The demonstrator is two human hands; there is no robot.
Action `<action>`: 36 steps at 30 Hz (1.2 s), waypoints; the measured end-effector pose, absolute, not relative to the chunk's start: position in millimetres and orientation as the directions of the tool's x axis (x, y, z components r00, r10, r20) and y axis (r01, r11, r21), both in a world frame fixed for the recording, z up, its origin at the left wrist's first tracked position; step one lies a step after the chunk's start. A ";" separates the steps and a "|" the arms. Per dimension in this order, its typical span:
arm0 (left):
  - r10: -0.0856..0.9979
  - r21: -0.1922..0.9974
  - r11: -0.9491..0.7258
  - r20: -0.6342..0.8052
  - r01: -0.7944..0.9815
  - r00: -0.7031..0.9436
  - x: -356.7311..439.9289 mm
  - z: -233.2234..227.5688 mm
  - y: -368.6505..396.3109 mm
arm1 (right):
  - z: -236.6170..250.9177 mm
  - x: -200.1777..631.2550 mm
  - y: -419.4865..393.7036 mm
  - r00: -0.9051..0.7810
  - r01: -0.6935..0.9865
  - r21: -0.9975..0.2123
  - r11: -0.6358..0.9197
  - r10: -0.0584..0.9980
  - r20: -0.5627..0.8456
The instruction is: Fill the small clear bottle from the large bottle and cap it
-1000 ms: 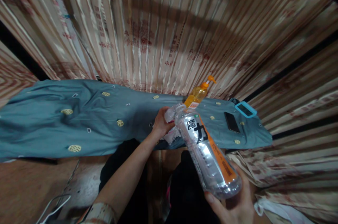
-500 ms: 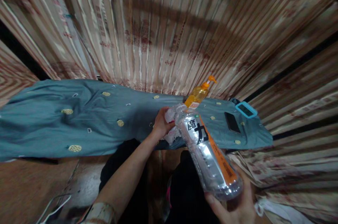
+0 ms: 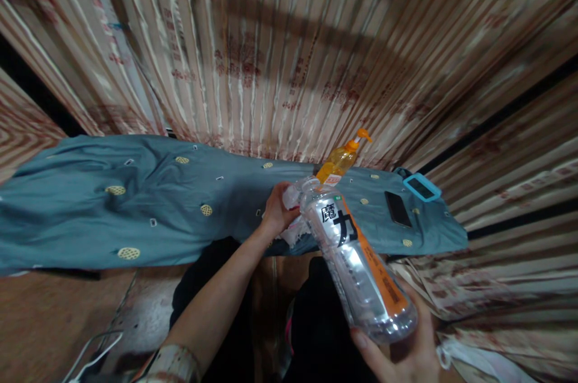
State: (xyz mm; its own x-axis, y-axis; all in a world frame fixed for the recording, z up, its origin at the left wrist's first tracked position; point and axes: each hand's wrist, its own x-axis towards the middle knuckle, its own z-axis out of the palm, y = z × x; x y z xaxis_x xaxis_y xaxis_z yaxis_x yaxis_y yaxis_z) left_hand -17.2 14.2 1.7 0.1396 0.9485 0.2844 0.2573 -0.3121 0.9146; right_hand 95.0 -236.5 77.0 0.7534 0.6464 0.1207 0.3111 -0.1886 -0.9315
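Note:
My right hand (image 3: 401,344) grips the base of a clear plastic bottle (image 3: 361,268) with a silver and orange label. The bottle is tilted, its neck end pointing up and left toward my other hand. My left hand (image 3: 279,211) is closed around a crumpled whitish, see-through piece (image 3: 295,231), which looks like a tissue or thin plastic, at the bottle's neck. The bottle's mouth is hidden there. Just behind the neck stands a pump bottle (image 3: 339,161) of yellow-orange liquid with an orange pump head.
A blue-green cloth with yellow prints (image 3: 158,202) covers the long narrow surface before me. A black phone (image 3: 398,209) and a light-blue framed device (image 3: 422,187) lie at its right end. Striped curtains (image 3: 280,58) hang behind and to the right. A white cable (image 3: 97,356) is at lower left.
Almost nothing differs. Both hands keep their hold on the bottle and the whitish piece, and the whole view has shifted very slightly.

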 end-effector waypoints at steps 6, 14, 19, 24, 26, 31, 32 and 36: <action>0.946 0.918 -0.321 0.297 0.234 0.133 -16.3 0.4 14.9 | 75.6 97.6 -238.9 0.748 0.318 -0.925 -0.207 0.654 0.111; 0.942 0.911 -0.332 0.306 0.243 0.139 -16.9 0.4 14.8 | 77.2 99.9 -237.3 0.719 0.454 -0.868 -0.203 0.658 0.222; 0.946 0.914 -0.321 0.296 0.248 0.136 -16.1 0.1 15.0 | 79.5 98.5 -235.2 0.705 0.484 -0.856 -0.183 0.661 0.257; 0.945 0.918 -0.324 0.302 0.228 0.128 -16.0 -1.6 15.5 | 79.8 97.8 -235.2 0.729 0.439 -0.876 -0.200 0.650 0.217; 0.945 0.918 -0.324 0.302 0.227 0.128 -16.5 -1.6 15.4 | 79.4 98.5 -235.7 0.727 0.433 -0.879 -0.202 0.655 0.208; 0.948 0.925 -0.309 0.282 0.223 0.146 -17.6 1.0 14.3 | 78.7 99.3 -236.8 0.723 0.432 -0.878 -0.208 0.661 0.199; 0.950 0.926 -0.304 0.277 0.224 0.146 -17.5 1.5 14.1 | 79.0 99.0 -236.7 0.721 0.435 -0.877 -0.204 0.662 0.204; 0.951 0.926 -0.302 0.276 0.227 0.140 -16.9 2.5 14.0 | 80.4 98.3 -235.8 0.695 0.486 -0.856 -0.178 0.672 0.255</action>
